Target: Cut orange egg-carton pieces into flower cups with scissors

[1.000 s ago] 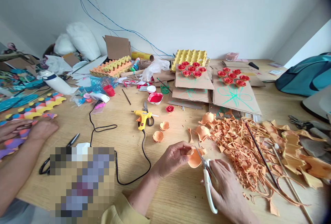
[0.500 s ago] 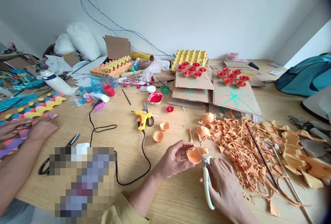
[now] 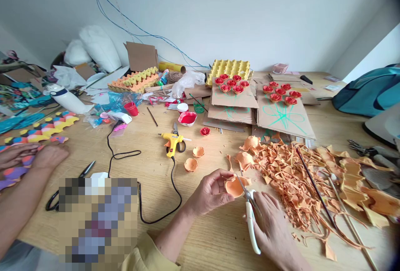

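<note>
My left hand (image 3: 210, 191) pinches a small orange egg-carton cup (image 3: 235, 186) just above the wooden table (image 3: 150, 166). In my right hand (image 3: 275, 231) are white-handled scissors (image 3: 251, 217), whose blades reach up into the edge of the cup. Two trimmed orange cups (image 3: 191, 164) lie on the table beyond my left hand, beside a yellow glue gun (image 3: 171, 142). A heap of orange carton scraps (image 3: 296, 175) spreads to the right of my hands.
Another person's hands (image 3: 34, 156) rest on painted carton strips at the left, near black scissors (image 3: 67, 185). Red paper roses (image 3: 231, 83) sit on cardboard sheets at the back. A red paint dish (image 3: 187, 118), yellow egg tray (image 3: 228, 69) and blue bag (image 3: 368, 89) stand around.
My left hand has turned the orange cup slightly and lifted it a little. The scissors have shifted with it, staying at the cup's edge. The other person's hands barely moved.
</note>
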A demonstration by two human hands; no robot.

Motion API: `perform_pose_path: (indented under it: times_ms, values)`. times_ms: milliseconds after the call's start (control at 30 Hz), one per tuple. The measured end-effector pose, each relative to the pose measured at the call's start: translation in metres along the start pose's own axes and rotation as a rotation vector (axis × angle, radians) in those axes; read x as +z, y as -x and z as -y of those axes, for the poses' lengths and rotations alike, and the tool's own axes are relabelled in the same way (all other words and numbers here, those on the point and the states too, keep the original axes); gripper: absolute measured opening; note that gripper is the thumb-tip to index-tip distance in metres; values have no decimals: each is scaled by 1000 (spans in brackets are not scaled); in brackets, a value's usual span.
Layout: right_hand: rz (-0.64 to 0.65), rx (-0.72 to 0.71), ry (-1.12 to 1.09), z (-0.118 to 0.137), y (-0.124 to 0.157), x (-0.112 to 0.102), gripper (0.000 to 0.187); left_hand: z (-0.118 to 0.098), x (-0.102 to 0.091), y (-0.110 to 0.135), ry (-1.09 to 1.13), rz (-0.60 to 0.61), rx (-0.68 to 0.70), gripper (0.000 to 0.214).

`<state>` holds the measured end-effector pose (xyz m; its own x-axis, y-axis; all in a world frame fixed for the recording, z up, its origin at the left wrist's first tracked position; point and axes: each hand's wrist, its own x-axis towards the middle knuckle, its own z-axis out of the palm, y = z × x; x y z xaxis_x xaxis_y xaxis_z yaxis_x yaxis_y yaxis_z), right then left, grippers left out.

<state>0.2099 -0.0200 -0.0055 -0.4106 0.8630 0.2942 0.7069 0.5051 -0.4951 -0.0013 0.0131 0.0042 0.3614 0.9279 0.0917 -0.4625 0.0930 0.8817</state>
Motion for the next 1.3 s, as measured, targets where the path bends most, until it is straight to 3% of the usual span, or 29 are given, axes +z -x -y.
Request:
perform_pose_path:
  times_ms: [200, 600, 733, 1300]
  values:
    - [2, -4, 8, -3, 0, 2, 12, -7, 0, 1, -12, -137, -4, 48]
    - [11, 6, 21, -2, 1, 2, 15, -3, 0, 0, -23, 27, 19, 44]
    - [20, -13, 19, -3, 2, 3, 11, -1, -1, 0, -21, 38, 18, 45]
    - [-76, -92, -74, 3, 1, -3, 24, -7, 0, 0, -4, 5, 19, 47]
